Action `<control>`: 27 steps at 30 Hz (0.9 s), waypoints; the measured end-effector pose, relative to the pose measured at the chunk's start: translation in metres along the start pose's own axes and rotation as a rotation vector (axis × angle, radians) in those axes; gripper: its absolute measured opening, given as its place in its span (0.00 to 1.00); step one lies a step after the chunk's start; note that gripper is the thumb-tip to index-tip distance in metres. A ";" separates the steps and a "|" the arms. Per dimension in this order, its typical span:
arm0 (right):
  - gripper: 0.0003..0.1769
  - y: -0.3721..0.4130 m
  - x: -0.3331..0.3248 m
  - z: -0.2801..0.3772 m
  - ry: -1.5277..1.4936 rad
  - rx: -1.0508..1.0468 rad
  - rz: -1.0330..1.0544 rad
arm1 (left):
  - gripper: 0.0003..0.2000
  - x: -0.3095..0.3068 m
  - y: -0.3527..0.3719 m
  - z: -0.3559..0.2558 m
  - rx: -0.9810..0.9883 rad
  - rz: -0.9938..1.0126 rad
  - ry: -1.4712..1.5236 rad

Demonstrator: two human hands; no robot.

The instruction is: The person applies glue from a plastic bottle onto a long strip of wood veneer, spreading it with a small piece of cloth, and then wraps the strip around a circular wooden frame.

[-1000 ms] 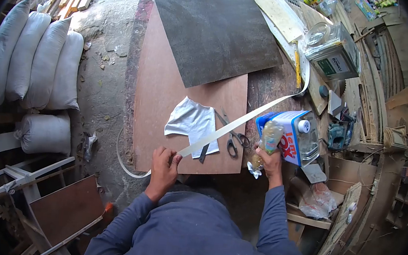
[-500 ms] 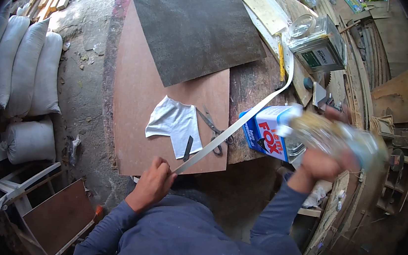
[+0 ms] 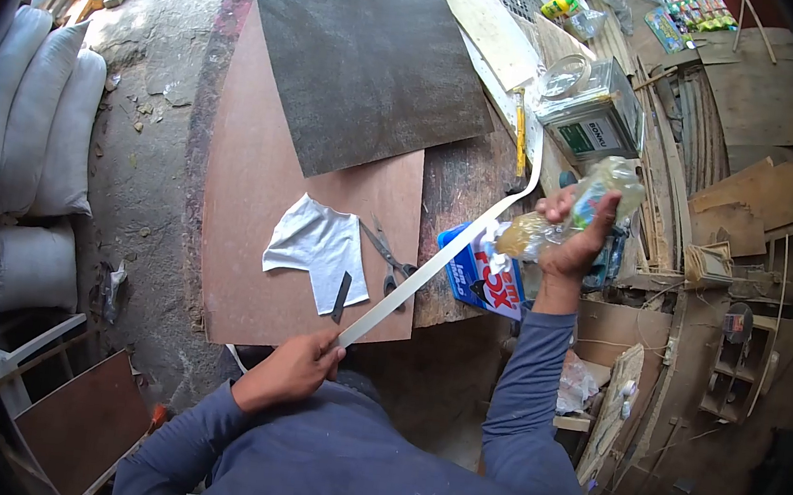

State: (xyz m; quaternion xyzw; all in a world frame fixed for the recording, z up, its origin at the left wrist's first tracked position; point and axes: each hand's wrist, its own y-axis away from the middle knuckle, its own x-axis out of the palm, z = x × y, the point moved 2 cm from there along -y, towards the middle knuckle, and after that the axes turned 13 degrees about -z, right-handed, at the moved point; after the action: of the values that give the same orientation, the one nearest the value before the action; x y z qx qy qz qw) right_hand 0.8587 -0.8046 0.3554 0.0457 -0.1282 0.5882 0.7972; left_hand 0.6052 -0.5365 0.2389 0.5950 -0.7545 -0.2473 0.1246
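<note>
My left hand pinches the lower end of a long cream edging strip, which runs up across the bench edge toward the far right. In my right hand is a clear plastic bottle with yellowish contents, its base up and its neck tilted down to the left, close over the strip. Below it stands a blue and white Fox tin. A white cloth lies on the reddish-brown board with a small dark piece on it. Dark scissors rest beside the cloth.
A large dark sheet overlaps the brown board. A yellow-handled tool and a square Bonku tin are at the right. White sacks line the left side. Wood offcuts lean farther right.
My right hand has brought the bottle left, from blurred motion to a tilt with its neck lower over the strip. My left hand keeps its hold on the strip. The whole view has shifted slightly.
</note>
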 end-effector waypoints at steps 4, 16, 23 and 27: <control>0.36 -0.009 -0.007 -0.001 -0.021 -0.007 0.042 | 0.10 0.001 0.001 -0.002 -0.045 -0.020 0.018; 0.38 -0.018 -0.002 -0.049 0.220 -0.108 0.029 | 0.18 0.000 0.006 -0.004 -0.205 0.049 0.147; 0.38 -0.009 0.001 -0.064 0.371 -0.048 0.101 | 0.22 0.004 0.001 -0.011 -0.224 0.128 0.342; 0.40 0.026 -0.001 -0.087 0.320 0.126 0.197 | 0.22 0.005 -0.001 -0.007 -0.221 0.133 0.349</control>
State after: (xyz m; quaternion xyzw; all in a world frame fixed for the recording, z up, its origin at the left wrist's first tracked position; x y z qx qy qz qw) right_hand 0.8472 -0.7783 0.2696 -0.0116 0.0334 0.6698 0.7417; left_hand 0.6082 -0.5435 0.2436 0.5602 -0.7276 -0.2130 0.3338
